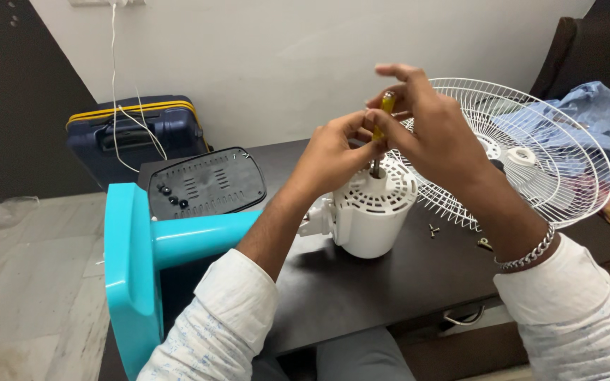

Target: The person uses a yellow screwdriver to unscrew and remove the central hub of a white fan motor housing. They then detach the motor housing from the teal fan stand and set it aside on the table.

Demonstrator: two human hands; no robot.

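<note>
A white fan motor housing point(368, 215) stands upright on the dark table point(361, 289). A screwdriver with a yellow handle point(385, 106) points down into the top of the housing. My right hand point(428, 127) grips the handle from above. My left hand point(333, 155) pinches the screwdriver's shaft just above the housing. A turquoise fan stand point(142, 247) lies on its side at the table's left, its column reaching toward the motor.
A white wire fan guard point(531, 162) rests at the table's right, with blue cloth point(601, 120) behind it. A black vented cover point(206, 183) lies at the back left. Small screws point(432, 229) lie near the guard. A dark blue suitcase point(135, 134) stands on the floor.
</note>
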